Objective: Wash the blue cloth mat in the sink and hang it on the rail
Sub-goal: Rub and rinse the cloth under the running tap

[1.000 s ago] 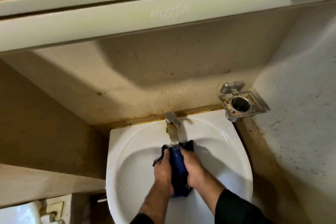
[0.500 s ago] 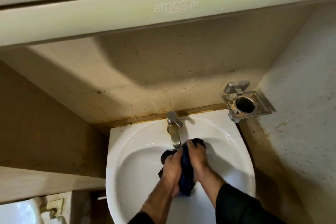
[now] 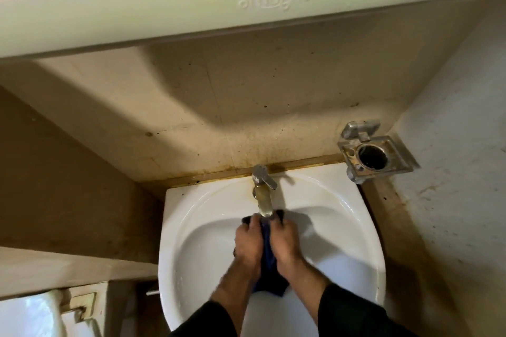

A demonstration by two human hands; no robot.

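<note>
**Blue mat held under the tap**

Stained beige walls closed in around a white sink [image 3: 342,227] at the lower centre of the frame, with a pale cabinet edge [image 3: 191,8] running across the top. A metal tap [image 3: 263,191] stood at the back rim of the basin, its spout reaching forward. Just below the spout, the left hand [image 3: 247,243] and the right hand [image 3: 284,242] sat side by side, each with fingers curled tight around the blue cloth mat [image 3: 269,273]. Bunched between the palms, the mat hung down into the bowl. A metal holder [image 3: 372,154] was fixed to the wall at centre right.
</note>
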